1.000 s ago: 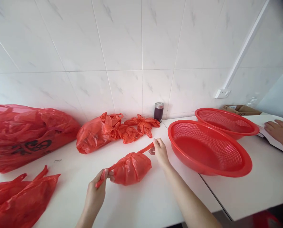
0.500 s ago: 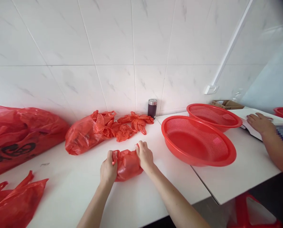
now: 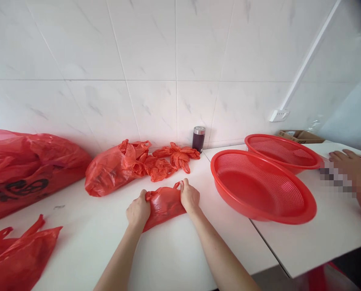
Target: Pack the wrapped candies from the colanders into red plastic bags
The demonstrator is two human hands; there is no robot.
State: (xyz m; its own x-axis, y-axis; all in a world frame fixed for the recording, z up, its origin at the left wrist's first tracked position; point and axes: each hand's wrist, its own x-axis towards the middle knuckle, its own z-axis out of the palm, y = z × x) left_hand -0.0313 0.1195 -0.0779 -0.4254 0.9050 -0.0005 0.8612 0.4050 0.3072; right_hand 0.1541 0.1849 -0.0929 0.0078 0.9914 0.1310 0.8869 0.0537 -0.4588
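Observation:
A small red plastic bag (image 3: 164, 204) lies on the white counter (image 3: 174, 258) between both hands. My left hand (image 3: 138, 212) grips its left end with curled fingers. Closed fingers of my right hand (image 3: 189, 197) pinch its right end by the handle loop. The bag looks filled and rounded, and what is inside it is hidden.
A large red bag (image 3: 22, 169) and flat red bags (image 3: 19, 258) lie at the left. A stuffed red bag (image 3: 112, 169) and crumpled ones (image 3: 171, 159) sit by the wall, beside a dark cup (image 3: 198, 139). Two red baskets (image 3: 259, 186) stand to the right, near another person's hand (image 3: 348, 163).
My hands came together from holding the handles stretched apart. They now clasp both ends of the small bag, which lies lower and flatter on the counter.

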